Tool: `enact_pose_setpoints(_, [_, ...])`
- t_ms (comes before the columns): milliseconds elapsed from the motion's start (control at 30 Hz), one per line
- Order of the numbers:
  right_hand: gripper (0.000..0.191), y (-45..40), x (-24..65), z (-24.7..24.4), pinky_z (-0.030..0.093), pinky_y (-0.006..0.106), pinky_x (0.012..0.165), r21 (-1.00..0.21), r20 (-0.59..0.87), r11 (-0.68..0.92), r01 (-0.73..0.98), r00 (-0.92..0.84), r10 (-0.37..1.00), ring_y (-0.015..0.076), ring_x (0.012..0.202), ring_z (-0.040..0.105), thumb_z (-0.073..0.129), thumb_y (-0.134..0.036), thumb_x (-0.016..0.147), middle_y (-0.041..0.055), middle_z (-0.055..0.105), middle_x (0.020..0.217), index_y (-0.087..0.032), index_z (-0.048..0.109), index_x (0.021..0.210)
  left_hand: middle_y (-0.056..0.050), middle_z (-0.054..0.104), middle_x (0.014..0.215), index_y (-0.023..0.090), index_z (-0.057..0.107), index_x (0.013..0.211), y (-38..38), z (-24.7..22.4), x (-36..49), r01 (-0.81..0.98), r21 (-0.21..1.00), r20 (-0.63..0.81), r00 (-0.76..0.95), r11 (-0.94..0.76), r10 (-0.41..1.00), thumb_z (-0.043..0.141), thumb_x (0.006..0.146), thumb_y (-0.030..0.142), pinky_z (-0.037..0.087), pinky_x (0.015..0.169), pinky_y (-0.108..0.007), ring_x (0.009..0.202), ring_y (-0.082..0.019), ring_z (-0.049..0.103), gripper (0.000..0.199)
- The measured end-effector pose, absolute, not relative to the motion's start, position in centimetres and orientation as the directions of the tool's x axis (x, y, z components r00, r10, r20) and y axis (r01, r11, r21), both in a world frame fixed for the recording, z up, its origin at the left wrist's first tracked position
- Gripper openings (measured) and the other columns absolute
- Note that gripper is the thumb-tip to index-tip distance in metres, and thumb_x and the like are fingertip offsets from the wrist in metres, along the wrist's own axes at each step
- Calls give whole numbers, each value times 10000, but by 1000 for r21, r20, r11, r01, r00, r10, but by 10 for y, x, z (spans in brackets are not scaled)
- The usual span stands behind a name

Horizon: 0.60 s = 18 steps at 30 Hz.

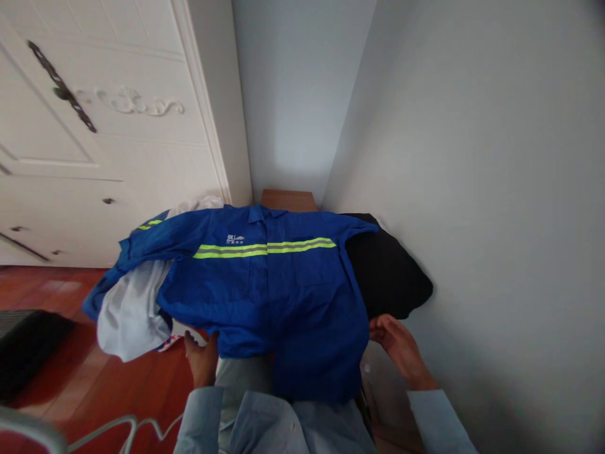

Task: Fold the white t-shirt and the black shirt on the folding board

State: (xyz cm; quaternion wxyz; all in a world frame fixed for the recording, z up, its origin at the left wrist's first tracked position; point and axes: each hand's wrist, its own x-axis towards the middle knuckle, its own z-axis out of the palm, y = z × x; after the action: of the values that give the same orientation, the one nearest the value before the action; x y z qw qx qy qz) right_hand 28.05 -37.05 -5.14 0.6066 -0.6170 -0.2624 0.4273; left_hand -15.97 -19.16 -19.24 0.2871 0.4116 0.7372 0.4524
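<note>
A blue work jacket point(283, 284) with yellow-and-grey reflective stripes across the chest lies spread out, front up, its collar away from me. Its left-side sleeve is folded over near white cloth; the lower part hangs toward my lap. My left hand point(202, 359) is at the lower left edge of the jacket, thumb and fingers apart, with part of the fingers under the fabric. At the right edge my right hand point(397, 343) has its fingers curled together at the jacket's side; whether fabric is pinched between them is hard to tell.
Black cloth point(392, 271) lies under the jacket's right side, against the grey wall point(472, 189). White cloth point(132, 309) hangs at the left. A white cabinet point(142, 151) stands behind left. A dark cushion-like object point(33, 347) and white tubing point(132, 425) are at the lower left.
</note>
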Motion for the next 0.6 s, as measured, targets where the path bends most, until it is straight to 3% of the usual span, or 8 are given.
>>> enact_pose_setpoints(100, [494,-376,287,-62,550,353,658,-955,-282,-145,-259,640,714,170,603,621,828,-642,607,28,692,801,-207,654,761,-226,445,1486,116,349,1500,-195,-191,-164,289,909,-129,-492,301,861,709,675,522,326,1151,-571,1414,-419,385,987])
enact_pose_setpoints(200, [511,-370,285,-63,570,380,702,-973,-231,-153,-174,665,710,200,696,659,804,-645,654,54,705,868,-208,679,887,-188,478,1471,139,415,1472,-194,-184,-164,279,936,-76,-440,216,895,683,697,520,303,1172,-544,1410,-390,397,904])
enact_pose_setpoints(333, [574,-331,283,-44,573,386,724,-982,-4,-132,137,682,732,241,845,677,741,-646,724,96,698,1010,-213,640,1086,-182,441,1493,159,356,1501,-182,-173,-160,181,961,-92,-508,210,857,729,637,474,339,1140,-545,1383,-377,414,992])
enact_pose_setpoints(400, [623,-303,286,-34,563,388,731,-920,143,-152,361,671,728,239,845,664,704,-661,739,118,689,1057,-199,627,1149,-184,443,1480,162,343,1493,-175,-168,-159,140,969,-91,-563,203,822,751,599,449,367,1114,-538,1359,-363,431,1023])
enact_pose_setpoints(500, [615,-263,296,-23,532,404,779,-740,227,-258,621,592,774,226,778,643,714,-609,732,121,702,1030,-175,660,1164,-132,626,1202,135,563,1262,-169,-157,-164,178,962,-71,-567,207,820,714,602,476,429,1043,-528,1154,-333,563,758])
enact_pose_setpoints(600, [372,-239,307,-14,496,372,771,-675,138,-305,672,520,843,223,760,637,726,-483,724,69,712,840,-195,731,960,-39,627,806,143,661,898,-172,-145,-174,233,934,-96,-563,269,821,654,616,514,501,903,-496,869,-283,598,466])
